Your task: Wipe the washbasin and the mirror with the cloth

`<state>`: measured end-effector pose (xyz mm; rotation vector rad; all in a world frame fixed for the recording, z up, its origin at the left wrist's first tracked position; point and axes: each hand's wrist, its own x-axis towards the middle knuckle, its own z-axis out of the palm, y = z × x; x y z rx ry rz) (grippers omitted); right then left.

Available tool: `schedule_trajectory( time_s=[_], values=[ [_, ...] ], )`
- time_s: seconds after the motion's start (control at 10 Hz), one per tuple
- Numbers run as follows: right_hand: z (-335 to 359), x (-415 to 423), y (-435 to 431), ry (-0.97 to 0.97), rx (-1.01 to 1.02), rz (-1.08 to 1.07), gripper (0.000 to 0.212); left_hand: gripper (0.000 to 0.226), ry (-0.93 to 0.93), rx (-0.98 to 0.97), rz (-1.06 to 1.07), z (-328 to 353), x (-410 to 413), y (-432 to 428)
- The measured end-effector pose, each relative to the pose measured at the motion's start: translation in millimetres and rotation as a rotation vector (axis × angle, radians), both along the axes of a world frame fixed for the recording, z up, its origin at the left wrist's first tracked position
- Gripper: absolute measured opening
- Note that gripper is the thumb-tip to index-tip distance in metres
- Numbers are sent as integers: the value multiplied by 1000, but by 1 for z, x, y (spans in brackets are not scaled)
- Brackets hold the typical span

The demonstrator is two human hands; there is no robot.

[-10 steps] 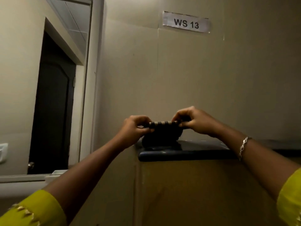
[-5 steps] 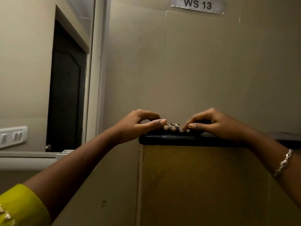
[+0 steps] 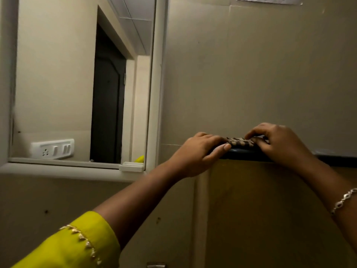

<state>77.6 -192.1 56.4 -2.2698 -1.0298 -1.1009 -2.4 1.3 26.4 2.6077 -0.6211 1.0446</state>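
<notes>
In a dim room, the cloth (image 3: 240,141) lies on a dark ledge (image 3: 249,152) right of the mirror (image 3: 77,84), both hands (image 3: 201,151) (image 3: 278,142) pressing it flat, neither grip closed, so wiping looks either finished or not begun; no basin shows.

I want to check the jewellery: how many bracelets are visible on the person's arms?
1. A silver chain bracelet sits on the right wrist, at the right edge of the picture. The left forearm shows none down to the yellow sleeve; the sleeve could hide one.
</notes>
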Motion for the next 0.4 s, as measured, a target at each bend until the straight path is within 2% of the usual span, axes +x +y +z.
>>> schedule_trajectory(
  time_s=[0.2, 0.3, 0.4],
  values=[
    [-32, -24, 36, -407, 230, -150, 18, 73, -136, -7, 60, -24, -17, 32],
    [-45, -40, 64, -434, 333, -188, 32, 80, -300, 30, 121, -34, -32, 63],
    [-59, -54, 96, -464, 433, -220, 41, 71, -448, 48, 204, -42, -48, 101]
  ],
)
